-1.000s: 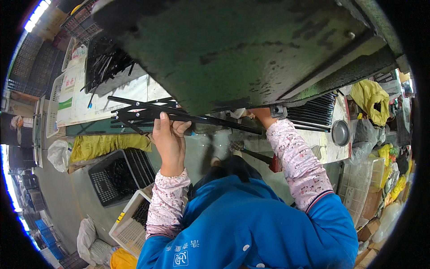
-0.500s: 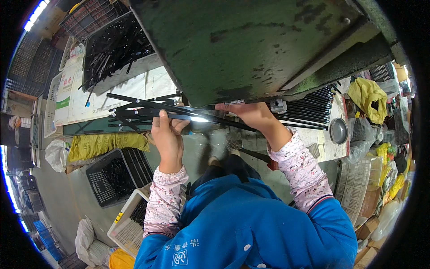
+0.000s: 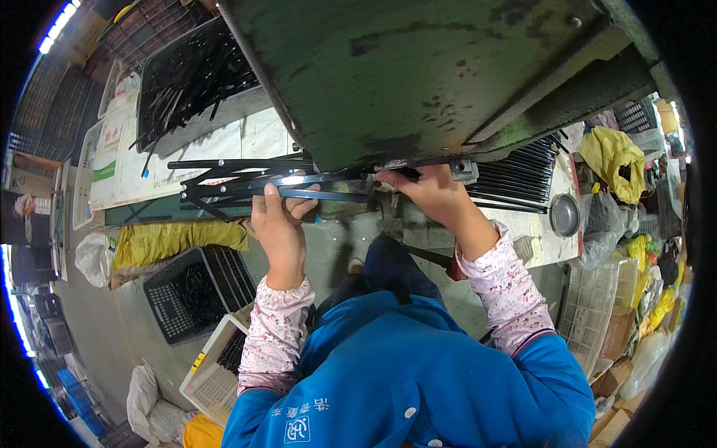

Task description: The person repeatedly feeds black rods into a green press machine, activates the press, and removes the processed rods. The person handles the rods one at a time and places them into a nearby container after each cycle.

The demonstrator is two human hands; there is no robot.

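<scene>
A folding frame of black riveted metal bars (image 3: 246,181) lies crosswise below a large green machine (image 3: 448,82). My left hand (image 3: 281,228) is closed around its bars, with the thumb on the near side and the fingers behind. Two bars run from this hand toward the right, their ends close to the machine's small metal fixture (image 3: 464,172). My right hand (image 3: 433,196) is at those ends, directly under the machine's edge. Its fingers are bent together, and the machine's edge partly hides what they grip.
Right of the fixture lies a row of black rods (image 3: 515,179) beside a round metal dish (image 3: 565,216). A grey bin of black strips (image 3: 198,89) stands at the far left. Crates (image 3: 187,299) and yellow sacks (image 3: 175,243) are on the floor at left.
The long bar that slanted down to the right now lies nearly level, its end up by the fixture. My right hand has shifted slightly right. My right leg has moved; the left hand hardly has.
</scene>
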